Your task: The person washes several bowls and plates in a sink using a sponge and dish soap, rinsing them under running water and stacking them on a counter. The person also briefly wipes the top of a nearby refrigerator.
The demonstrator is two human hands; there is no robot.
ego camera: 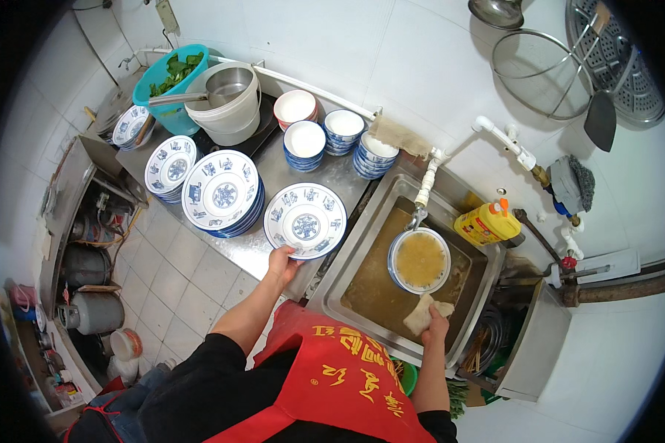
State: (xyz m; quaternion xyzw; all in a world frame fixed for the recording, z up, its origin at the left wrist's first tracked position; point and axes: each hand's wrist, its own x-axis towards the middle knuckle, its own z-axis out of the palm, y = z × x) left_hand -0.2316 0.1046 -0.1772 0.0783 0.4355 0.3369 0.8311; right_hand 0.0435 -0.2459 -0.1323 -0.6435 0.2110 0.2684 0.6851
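My left hand (283, 268) grips the near rim of a wide blue-and-white patterned bowl (306, 224), over the right end of the steel counter. A beige cloth (419, 315) is pinched in my right hand (435, 325) above the near part of the steel sink (332, 302). Murky brownish water (374, 277) stands in the sink. Just beyond the cloth, a bowl (392, 268) filled with cloudy liquid sits under the tap (417, 216).
Left of my bowl rise stacks of wide bowls (220, 191) and plates (172, 165). Behind are small bowl stacks (305, 145), a white bucket (227, 119) with a steel ladle, and a teal basin (169, 105) of greens. A yellow detergent bottle (485, 224) stands on the sink's right rim.
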